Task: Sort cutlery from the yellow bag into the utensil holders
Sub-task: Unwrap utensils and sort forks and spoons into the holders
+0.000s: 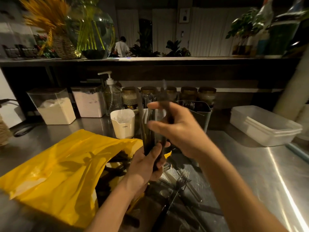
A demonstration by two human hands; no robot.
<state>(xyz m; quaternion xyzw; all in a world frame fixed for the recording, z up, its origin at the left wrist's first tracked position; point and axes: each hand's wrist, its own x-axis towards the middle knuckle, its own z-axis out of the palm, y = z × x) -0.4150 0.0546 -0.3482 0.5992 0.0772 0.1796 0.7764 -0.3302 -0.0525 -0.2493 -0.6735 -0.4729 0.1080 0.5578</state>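
Cutlery bundle (147, 131) gripped in left hand (145, 166) — right hand (182, 131) pinches one blurred utensil (164, 96).

Upright cutlery bundle (148, 131) gripped in left hand (147, 163); right hand (180, 129) above pinches blurred dark piece (164, 96). Left of hands, yellow bag (58, 164); fork (182, 178) on desk (250, 164) beside left hand.

The light is dim and warm. A hard streak of glare runs down the steel counter (280, 181) at the near right. The yellow bag (58, 164) is the brightest patch and carries soft dark shadows. The right hand (180, 129) and the utensil (164, 96) it pinches smear with motion blur. The far shelf (167, 61) bows and the frame edges stretch.
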